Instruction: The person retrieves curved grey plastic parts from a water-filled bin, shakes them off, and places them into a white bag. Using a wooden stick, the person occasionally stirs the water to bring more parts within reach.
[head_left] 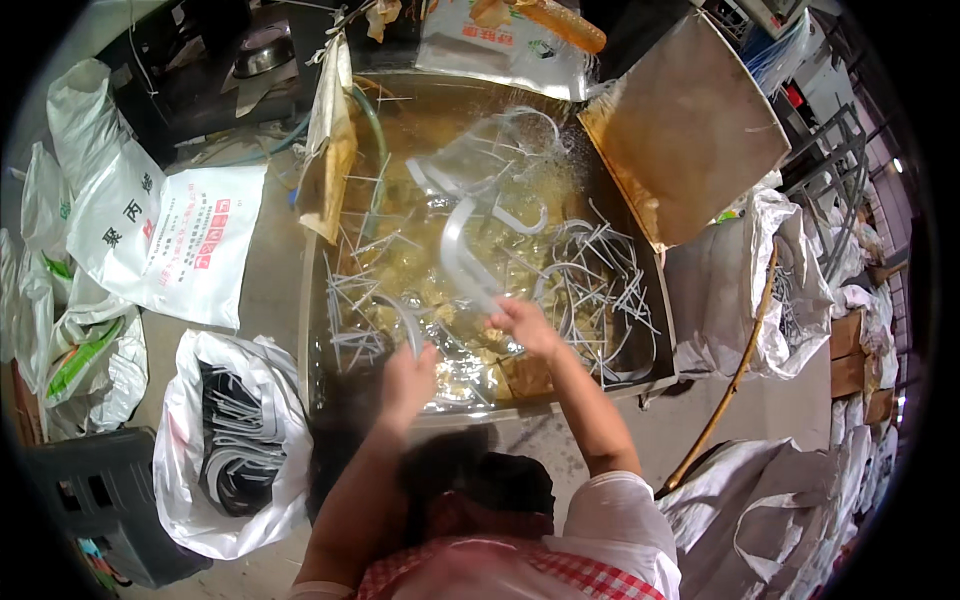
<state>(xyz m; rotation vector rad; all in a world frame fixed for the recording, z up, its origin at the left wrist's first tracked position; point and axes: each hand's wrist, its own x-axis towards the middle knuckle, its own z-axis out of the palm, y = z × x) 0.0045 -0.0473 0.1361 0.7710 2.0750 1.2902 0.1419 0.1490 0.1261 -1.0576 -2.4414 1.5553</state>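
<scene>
My right hand (525, 325) grips the lower end of a wide curved grey plastic strip (462, 250), which stands up over the water. My left hand (408, 385), a little blurred, is closed on a narrower curved grey strip (408, 318) near the tank's front side. Both hands are over a metal tank (490, 416) of murky yellowish water. More pale curved pieces (520, 220) lie in the water beyond my right hand. Thin grey sticks float in tangles at the left (360, 335) and right (610, 290) of the tank.
Left of the tank stands an open white sack (175, 450) filled with curved grey strips, beside a black crate (120, 500). A brown-stained board (690, 130) leans over the far right corner. A wooden stick (745, 350) and white sacks (740, 280) stand at the right. A green hose (380, 150) enters the tank.
</scene>
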